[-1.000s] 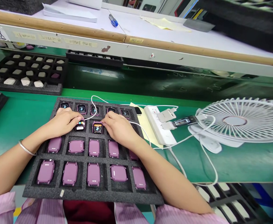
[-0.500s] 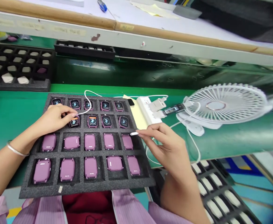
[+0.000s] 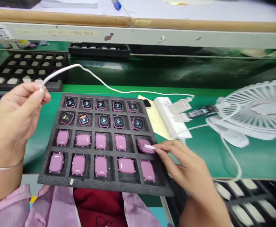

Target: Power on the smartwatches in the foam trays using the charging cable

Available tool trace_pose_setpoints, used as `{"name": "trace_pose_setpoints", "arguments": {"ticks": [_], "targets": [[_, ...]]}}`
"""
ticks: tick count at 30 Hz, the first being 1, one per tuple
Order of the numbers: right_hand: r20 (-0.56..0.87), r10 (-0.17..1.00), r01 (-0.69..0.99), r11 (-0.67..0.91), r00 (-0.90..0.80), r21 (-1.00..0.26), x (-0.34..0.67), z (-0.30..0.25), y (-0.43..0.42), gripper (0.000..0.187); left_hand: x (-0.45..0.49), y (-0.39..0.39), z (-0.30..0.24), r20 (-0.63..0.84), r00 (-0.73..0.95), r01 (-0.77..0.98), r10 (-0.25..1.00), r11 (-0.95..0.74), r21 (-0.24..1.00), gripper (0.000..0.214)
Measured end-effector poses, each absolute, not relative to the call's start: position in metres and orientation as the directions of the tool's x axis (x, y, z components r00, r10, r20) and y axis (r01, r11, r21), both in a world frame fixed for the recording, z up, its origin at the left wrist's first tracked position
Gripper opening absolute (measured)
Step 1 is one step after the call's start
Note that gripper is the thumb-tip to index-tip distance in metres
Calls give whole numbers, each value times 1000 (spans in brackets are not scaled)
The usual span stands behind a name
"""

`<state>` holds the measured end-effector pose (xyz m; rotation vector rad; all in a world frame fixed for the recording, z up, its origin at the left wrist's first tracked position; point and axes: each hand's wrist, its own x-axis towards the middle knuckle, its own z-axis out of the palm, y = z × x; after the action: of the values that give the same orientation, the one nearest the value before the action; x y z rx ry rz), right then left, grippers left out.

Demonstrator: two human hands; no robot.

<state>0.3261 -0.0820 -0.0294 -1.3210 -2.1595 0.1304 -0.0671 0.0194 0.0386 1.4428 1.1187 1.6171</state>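
A black foam tray (image 3: 105, 186) holds several purple smartwatches; the two far rows lie screen up and lit, the two near rows lie face down. My left hand (image 3: 17, 113) is raised at the left, pinching the plug end of a white charging cable (image 3: 86, 71) that runs back to a power strip (image 3: 171, 116). My right hand (image 3: 182, 160) rests at the tray's right edge, fingers pinched on a second white cable plug pressed to a tilted purple watch (image 3: 144, 145) in the third row.
A white desk fan (image 3: 258, 110) lies flat at the right on the green bench. More foam trays (image 3: 26, 67) with pale parts sit at the back left, another tray (image 3: 242, 198) below right. A shelf rail (image 3: 138, 34) crosses the back.
My left hand lifted off the tray, pulling the cable plug up and left. My right hand carried the other plug from beside the tray to the tilted watch.
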Motion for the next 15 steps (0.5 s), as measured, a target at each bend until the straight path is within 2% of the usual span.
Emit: {"name": "trace_pose_setpoints", "arguments": {"ticks": [2,4,6,8,11,15], "targets": [[436,839,776,500,-326,-384,330,-32,-76,13,-79,1,38,376,23,316,926,-364,876,8],[448,812,779,538,-376,-322,333,-38,-67,16,-87,-17,29,230,255,580,939,-339,741,9],[463,783,777,570,-416,-266,334,-46,-59,21,-92,-31,16,70,391,715,918,-351,605,19],[474,779,782,567,-410,-256,333,-53,-54,24,-95,-40,6,0,429,786,903,-373,493,28],[451,811,804,525,-374,-278,329,-54,-53,25,-95,-43,0,13,474,848,880,-461,263,34],[391,859,854,449,-331,-263,322,-47,-57,26,-89,-33,7,26,610,792,792,-608,-47,34]]}}
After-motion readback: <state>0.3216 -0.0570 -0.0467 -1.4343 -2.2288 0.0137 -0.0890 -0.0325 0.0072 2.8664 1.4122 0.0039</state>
